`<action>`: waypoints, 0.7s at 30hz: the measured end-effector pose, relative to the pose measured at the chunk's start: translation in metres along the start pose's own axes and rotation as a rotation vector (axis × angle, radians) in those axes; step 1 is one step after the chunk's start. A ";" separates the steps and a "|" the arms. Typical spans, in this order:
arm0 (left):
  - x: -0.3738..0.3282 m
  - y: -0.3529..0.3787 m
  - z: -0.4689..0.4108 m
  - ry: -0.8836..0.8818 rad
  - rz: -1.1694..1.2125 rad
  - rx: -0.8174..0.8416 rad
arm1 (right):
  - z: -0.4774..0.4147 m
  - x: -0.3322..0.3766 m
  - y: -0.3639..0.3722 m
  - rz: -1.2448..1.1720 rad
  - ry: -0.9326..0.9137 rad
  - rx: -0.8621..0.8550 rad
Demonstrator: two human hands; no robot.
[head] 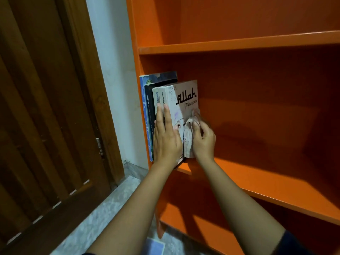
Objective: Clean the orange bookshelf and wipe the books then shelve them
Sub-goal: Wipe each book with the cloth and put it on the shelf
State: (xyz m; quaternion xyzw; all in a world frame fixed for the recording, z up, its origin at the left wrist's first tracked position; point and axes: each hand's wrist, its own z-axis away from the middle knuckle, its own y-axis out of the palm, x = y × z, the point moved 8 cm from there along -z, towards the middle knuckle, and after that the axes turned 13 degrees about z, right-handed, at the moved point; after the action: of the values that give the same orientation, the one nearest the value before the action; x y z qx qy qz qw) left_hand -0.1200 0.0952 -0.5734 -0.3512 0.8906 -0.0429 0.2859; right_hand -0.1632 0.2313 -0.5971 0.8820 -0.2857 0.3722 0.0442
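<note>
Several books stand upright at the left end of the middle shelf of the orange bookshelf (257,172). The outermost is a pale grey book (184,100) with black lettering on its cover. My left hand (165,137) lies flat against the spines of this book and its neighbour, fingers pointing up. My right hand (203,138) is closed on a crumpled pale cloth (188,142), pressing it on the lower part of the grey book's cover. A blue book (144,115) and a dark book (149,107) stand further left against the side panel.
A dark wooden door (46,107) fills the left side, with a strip of white wall (114,70) between it and the shelf. The floor (103,208) is grey stone. A bluish flat object (154,245) lies on the floor below. The upper shelf (239,45) holds nothing visible.
</note>
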 end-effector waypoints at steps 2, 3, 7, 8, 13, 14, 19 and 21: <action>-0.004 -0.004 0.000 -0.038 -0.005 0.060 | 0.006 0.001 -0.002 0.003 0.040 0.043; -0.006 -0.007 0.001 -0.054 -0.005 0.096 | 0.010 0.002 -0.003 0.008 0.062 0.066; -0.007 -0.021 0.012 -0.101 -0.005 0.229 | 0.036 0.013 -0.012 -0.019 0.076 0.138; -0.004 -0.027 0.018 -0.115 -0.019 0.258 | 0.045 0.016 -0.013 -0.025 0.089 0.163; 0.034 -0.047 0.082 -0.303 -0.112 0.469 | 0.112 0.017 -0.013 0.014 0.133 0.270; 0.043 -0.050 0.099 -0.344 -0.103 0.521 | 0.127 0.014 -0.013 0.020 0.146 0.283; 0.088 -0.064 0.200 -0.541 -0.160 0.808 | 0.212 -0.017 -0.006 0.083 0.256 0.425; 0.111 -0.069 0.238 -0.598 -0.215 0.882 | 0.246 -0.037 0.003 0.127 0.315 0.490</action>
State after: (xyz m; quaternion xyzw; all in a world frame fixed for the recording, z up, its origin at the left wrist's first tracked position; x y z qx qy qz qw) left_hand -0.0157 0.0014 -0.8059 -0.2842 0.6269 -0.3396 0.6410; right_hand -0.0301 0.1752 -0.8001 0.7780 -0.2315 0.5645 -0.1497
